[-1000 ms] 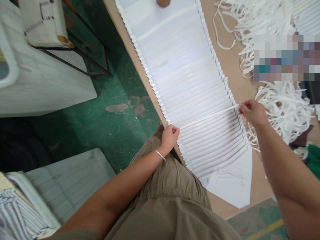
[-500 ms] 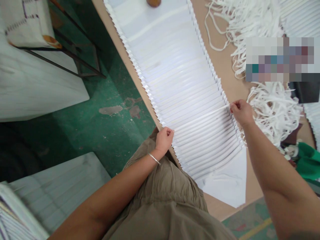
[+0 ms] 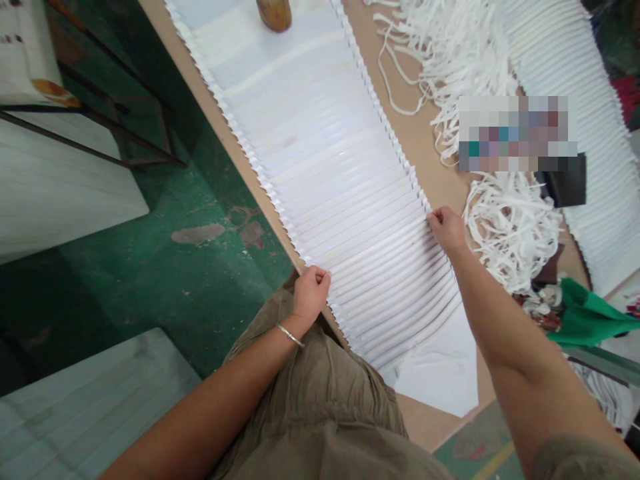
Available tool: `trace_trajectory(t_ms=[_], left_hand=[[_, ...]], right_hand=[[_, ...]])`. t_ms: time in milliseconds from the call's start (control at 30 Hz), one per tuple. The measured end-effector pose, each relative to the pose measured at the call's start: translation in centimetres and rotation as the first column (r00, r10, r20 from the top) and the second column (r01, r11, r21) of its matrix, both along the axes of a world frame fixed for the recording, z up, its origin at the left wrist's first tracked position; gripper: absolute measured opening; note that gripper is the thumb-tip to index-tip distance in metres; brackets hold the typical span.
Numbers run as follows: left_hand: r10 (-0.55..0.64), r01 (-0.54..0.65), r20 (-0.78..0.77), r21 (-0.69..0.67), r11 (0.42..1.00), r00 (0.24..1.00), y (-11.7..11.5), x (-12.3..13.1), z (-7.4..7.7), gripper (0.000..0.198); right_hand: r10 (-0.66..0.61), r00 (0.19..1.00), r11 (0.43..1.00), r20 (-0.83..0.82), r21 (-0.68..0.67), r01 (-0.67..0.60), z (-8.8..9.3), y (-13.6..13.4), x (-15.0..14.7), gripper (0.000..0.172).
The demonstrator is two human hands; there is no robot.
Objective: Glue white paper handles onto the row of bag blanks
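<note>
A long white pleated sheet (image 3: pixel 320 153) with notched edges lies across the table, its near folds rounded and its far part flatter. Over it, a thin white cord (image 3: pixel 380 244) runs straight from one hand to the other, along a fold. My left hand (image 3: pixel 312 291) pinches the cord's left end at the sheet's left edge, fingers closed. At the right edge my right hand (image 3: pixel 447 228) is closed in a pinch on the other end. The cord looks to lie on or very near the sheet; exact contact is hard to tell.
Loose white cords lie in one heap (image 3: pixel 515 227) right of my right hand and another heap (image 3: pixel 465 60) farther back. A brown bottle-like object (image 3: pixel 276 13) stands on the sheet. Beyond are a second pleated sheet (image 3: pixel 560 67), a black box (image 3: pixel 567 180) and green cloth (image 3: pixel 590 310).
The whole view has shifted, so the sheet and hands appear farther left. Both hands still pinch the cord, which now sits closer to the folds, with the right hand at the notched edge.
</note>
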State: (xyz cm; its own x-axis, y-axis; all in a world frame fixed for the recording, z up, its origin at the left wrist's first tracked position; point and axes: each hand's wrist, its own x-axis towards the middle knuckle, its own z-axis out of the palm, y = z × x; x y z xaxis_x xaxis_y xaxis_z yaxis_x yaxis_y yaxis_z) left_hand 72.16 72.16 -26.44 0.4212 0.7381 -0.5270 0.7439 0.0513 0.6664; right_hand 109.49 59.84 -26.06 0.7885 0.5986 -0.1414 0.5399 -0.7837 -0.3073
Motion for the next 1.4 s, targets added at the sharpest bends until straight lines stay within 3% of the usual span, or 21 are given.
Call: trace_trajectory(t_ms=[267, 367, 533, 633, 767, 967, 1100, 1233, 1333, 1400], left_hand=[[-0.058, 0.062, -0.055, 0.063, 0.996, 0.997, 0.1, 0.2, -0.3, 0.020], [-0.108, 0.117, -0.100, 0.093, 0.989, 0.989, 0.3, 0.3, -0.1, 0.024], [-0.099, 0.102, -0.041, 0.060, 0.993, 0.994, 0.9, -0.9, 0.2, 0.022], [-0.081, 0.080, 0.037, 0.028, 0.996, 0.996, 0.9, -2.5, 0.2, 0.019], [-0.066, 0.073, 0.118, -0.054, 0.996, 0.991, 0.4, -3.9, 0.5, 0.017], [-0.071, 0.103, 0.208, -0.146, 0.984, 0.975, -1.4, -4.2, 1.8, 0.015], [-0.108, 0.150, 0.233, -0.171, 0.974, 0.967, -2.7, -4.6, 1.9, 0.013], [-0.192, 0.236, 0.240, -0.173, 0.956, 0.952, -3.5, -4.5, 2.5, 0.014], [-0.275, 0.319, 0.290, -0.116, 0.941, 0.917, -3.9, -3.2, 4.2, 0.015], [-0.324, 0.377, 0.391, -0.064, 0.924, 0.861, -4.2, -1.7, 5.7, 0.021]], right_hand=[[0.036, 0.999, 0.998, 0.024, -0.060, -0.035, -0.3, 0.7, -0.7, 0.019], [-0.009, 0.999, 0.998, 0.039, -0.066, 0.011, 0.1, 0.6, -0.5, 0.020], [-0.254, 0.948, 0.965, 0.191, -0.022, 0.262, 1.8, -3.2, 1.8, 0.026], [-0.315, 0.931, 0.936, 0.184, -0.101, 0.337, 2.5, -6.3, 3.0, 0.029], [-0.336, 0.933, 0.923, 0.130, -0.153, 0.354, 1.6, -8.2, 2.7, 0.034], [-0.409, 0.899, 0.903, 0.154, -0.073, 0.423, 0.0, -7.7, 1.9, 0.032], [-0.373, 0.917, 0.922, 0.140, -0.052, 0.383, 0.8, -8.2, 2.5, 0.027], [-0.269, 0.940, 0.957, 0.208, -0.052, 0.286, 3.1, -9.1, 1.2, 0.026], [-0.042, 0.992, 0.990, 0.118, -0.130, 0.057, 5.6, -9.0, -3.6, 0.020], [0.169, 0.962, 0.966, -0.217, -0.159, -0.205, 7.7, -8.3, -8.6, 0.016]])
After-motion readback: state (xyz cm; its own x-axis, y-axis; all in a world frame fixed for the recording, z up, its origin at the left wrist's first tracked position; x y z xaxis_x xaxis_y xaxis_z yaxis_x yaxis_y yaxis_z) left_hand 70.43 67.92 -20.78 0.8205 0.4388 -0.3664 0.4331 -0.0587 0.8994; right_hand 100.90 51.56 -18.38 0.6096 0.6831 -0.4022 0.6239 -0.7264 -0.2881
